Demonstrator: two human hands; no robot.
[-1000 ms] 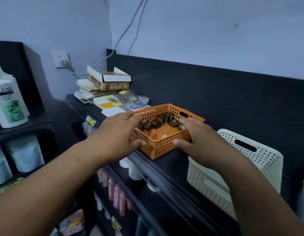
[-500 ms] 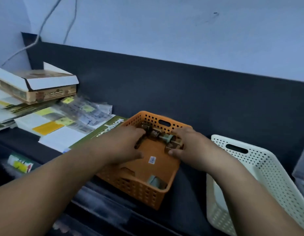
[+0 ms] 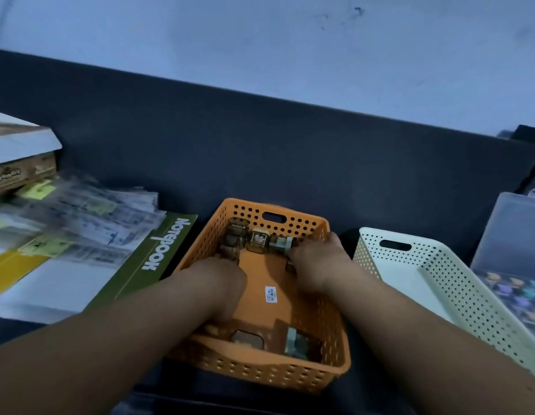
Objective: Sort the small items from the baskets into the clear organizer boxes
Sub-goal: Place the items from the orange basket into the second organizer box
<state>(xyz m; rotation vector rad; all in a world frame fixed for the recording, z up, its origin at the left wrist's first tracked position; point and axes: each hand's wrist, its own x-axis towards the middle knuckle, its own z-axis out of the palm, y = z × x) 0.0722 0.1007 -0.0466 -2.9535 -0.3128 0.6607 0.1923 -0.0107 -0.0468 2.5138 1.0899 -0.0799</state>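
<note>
**ORANGE BASKET: BOTH HANDS AT THE FAR ROW**

1. Shelf (image 3: 176, 381). It carries everything in the work area. The baskets sit side by side along its middle, so each stays within reach of both hands.

2. White basket (image 3: 457, 295). It stands just right of the orange one. No contents are visible inside it.

3. Clear organizer box (image 3: 505, 235). It is at the right edge of the shelf, touching or just beside the white basket. Its compartments show blurred coloured pieces. As the destination, it is placed on the right-hand side.

4. Orange basket (image 3: 260, 375). It is the source container.

5. Left hand (image 3: 218, 283). It is inside the basket at the far left corner. The fingers are hidden under the back of the hand, so the state of this grip cannot be told.

6. Right hand (image 3: 317, 262). It is at the far right corner. The grip is curled and appears to pinch the end piece of the row.

7. Small items (image 3: 258, 239). Most line the basket's far wall and two lie against its near wall. The hands flank the row, probably to gather it together.
</note>
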